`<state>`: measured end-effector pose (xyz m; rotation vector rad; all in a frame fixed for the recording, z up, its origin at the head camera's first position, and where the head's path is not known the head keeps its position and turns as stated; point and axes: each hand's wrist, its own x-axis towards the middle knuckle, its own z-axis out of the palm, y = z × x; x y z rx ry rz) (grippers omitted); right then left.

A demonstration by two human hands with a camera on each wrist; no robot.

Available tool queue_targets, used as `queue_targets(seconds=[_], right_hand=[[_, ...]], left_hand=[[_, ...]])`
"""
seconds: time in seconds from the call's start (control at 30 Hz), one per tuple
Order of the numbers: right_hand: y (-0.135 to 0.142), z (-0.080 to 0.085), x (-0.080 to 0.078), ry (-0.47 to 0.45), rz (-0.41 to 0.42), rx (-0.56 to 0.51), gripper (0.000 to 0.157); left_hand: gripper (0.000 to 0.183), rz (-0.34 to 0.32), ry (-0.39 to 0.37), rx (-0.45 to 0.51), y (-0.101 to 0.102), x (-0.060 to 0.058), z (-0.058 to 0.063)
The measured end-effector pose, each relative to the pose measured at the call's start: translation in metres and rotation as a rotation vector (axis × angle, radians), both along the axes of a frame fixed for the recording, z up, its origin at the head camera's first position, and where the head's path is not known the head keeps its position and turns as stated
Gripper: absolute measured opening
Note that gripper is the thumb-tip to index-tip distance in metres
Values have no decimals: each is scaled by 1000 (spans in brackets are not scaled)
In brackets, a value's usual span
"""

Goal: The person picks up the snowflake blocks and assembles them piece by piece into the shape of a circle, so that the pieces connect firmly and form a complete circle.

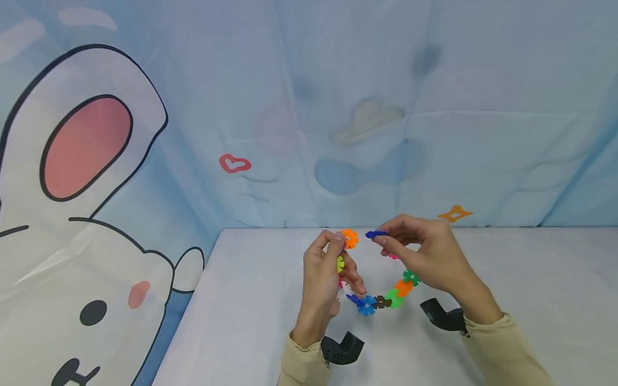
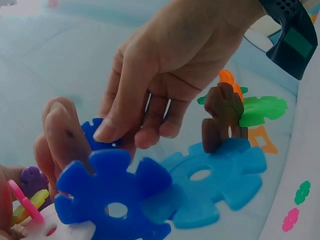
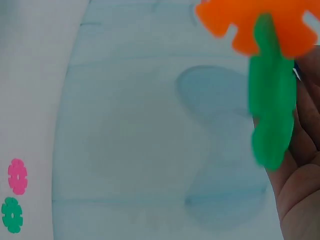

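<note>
My left hand point(image 1: 321, 279) holds one end of a curved chain of flower-shaped plastic interlocking discs, near an orange disc point(image 1: 350, 238) and a purple disc point(image 2: 34, 181). The chain hangs round through yellow, pink, white, a dark blue disc point(image 2: 114, 187), a light blue disc point(image 1: 367, 305), a brown disc point(image 1: 382, 302), light green and orange to a green disc point(image 3: 272, 105) at its far end. To the right of the orange disc, my right hand point(image 1: 427, 252) pinches a separate dark blue disc point(image 1: 375, 234) between thumb and fingers. A gap lies between them.
On the white table point(image 1: 251, 300) lie a loose pink disc point(image 3: 18, 176) and a loose green disc point(image 3: 12, 215). A blue printed cloth point(image 1: 289, 107) hangs behind the table. Both wrists wear black camera mounts point(image 1: 343, 348).
</note>
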<state>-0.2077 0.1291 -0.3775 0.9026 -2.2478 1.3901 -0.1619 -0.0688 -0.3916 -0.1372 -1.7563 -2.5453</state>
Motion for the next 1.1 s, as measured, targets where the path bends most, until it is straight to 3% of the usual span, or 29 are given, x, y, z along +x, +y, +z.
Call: queue_targets(seconds=[0.23, 0.57, 0.83, 1.1], right_hand=[[-7, 1, 2, 130, 24, -32, 29], [-9, 3, 3, 202, -10, -15, 29], [-15, 3, 6, 392, -49, 21, 31], [-21, 2, 11, 399, -79, 10, 30]], left_hand=[[28, 11, 10, -9, 2, 2, 4], [29, -17, 59, -51, 6, 3, 3], [30, -60, 107, -69, 7, 5, 3], [33, -97, 111, -105, 3, 3, 2]])
